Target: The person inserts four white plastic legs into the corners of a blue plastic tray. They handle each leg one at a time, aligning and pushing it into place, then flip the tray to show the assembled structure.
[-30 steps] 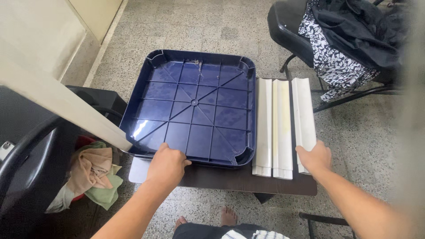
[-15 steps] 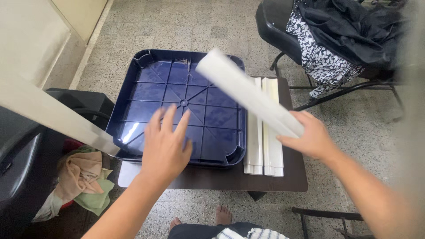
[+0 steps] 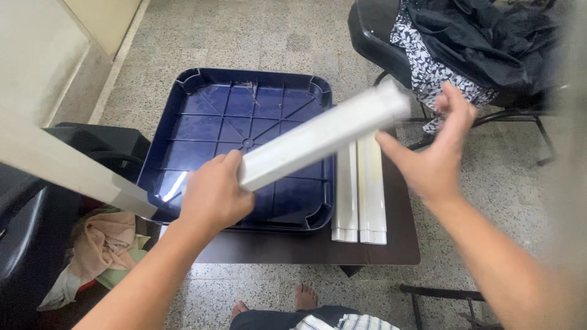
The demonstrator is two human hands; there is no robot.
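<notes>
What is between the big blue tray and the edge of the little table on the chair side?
Two white bars lie side by side there, on the dark table right of the blue tray, as the head view shows.

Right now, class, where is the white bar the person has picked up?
In the head view, the white bar is held slanting above the blue tray, its lower end in the left hand, its upper end by the open right hand.
</notes>
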